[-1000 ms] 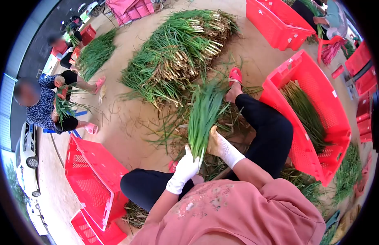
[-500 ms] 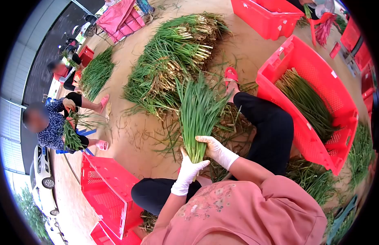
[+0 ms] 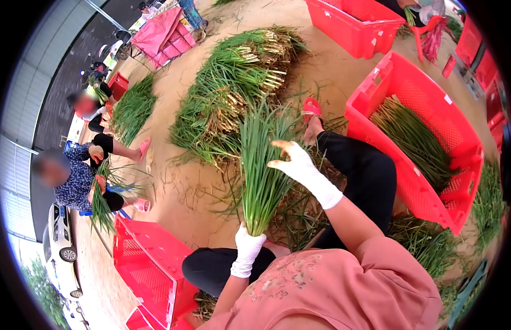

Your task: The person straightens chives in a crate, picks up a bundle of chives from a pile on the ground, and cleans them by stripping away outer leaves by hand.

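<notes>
While holding the bunch of greens [image 3: 261,190] out in front, leaf tips pointing away, wraps the left grip [image 3: 248,245] closely around its base, apparently to gather the stalks and leave the tops free to fan. Holds the right grip [image 3: 298,166] beside the leaves, fingers spread and curled, with hold of nothing; cannot tell whether touching the nearest blades. Strewn over the floor [image 3: 175,179] below, loose leaves [image 3: 299,217]. To the left, a red crate [image 3: 148,245]; to the right, another red crate [image 3: 465,135], with stalks [image 3: 415,143] laid lengthwise inside, probably to pack neatly. Farther ahead, a heap of greens [image 3: 233,93], many stem ends facing the same way, likely for easy picking up. Off to the left, a co-worker [image 3: 74,184], also holding greens.
</notes>
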A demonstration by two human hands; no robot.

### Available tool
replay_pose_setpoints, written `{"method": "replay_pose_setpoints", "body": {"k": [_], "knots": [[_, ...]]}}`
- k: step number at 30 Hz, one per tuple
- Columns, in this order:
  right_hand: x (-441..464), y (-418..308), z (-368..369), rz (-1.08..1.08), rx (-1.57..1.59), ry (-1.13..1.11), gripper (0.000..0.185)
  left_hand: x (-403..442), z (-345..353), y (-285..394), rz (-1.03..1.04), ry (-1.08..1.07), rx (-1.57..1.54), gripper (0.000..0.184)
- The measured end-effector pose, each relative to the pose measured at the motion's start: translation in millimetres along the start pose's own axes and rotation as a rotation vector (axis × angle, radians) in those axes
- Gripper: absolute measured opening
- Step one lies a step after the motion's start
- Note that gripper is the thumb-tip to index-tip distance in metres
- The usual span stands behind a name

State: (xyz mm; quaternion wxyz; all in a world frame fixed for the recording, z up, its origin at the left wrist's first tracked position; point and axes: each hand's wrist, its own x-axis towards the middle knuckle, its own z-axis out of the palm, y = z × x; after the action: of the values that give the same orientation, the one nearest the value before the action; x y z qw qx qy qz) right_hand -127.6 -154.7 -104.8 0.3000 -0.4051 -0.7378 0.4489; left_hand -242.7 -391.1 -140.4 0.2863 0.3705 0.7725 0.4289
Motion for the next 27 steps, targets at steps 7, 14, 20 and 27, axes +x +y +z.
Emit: {"method": "replay_pose_setpoints", "body": {"k": [7, 14, 20, 27], "knots": [[66, 84, -33, 0.156, 0.820, 0.693, 0.010, -18, -27, -11, -0.037, 0.026, -0.108, 0.031], [49, 27, -108, 0.108, 0.803, 0.385, 0.021, -21, -52, -2, 0.022, 0.037, -0.029, 0.038], [55, -3, -29, 0.083, 0.102, -0.480, 0.062, -17, -67, 5, 0.088, 0.080, 0.132, 0.039], [54, -11, -86, 0.040, 1.159, -0.039, 0.014, -27, -98, -3, -0.044, 0.154, 0.135, 0.039]]}}
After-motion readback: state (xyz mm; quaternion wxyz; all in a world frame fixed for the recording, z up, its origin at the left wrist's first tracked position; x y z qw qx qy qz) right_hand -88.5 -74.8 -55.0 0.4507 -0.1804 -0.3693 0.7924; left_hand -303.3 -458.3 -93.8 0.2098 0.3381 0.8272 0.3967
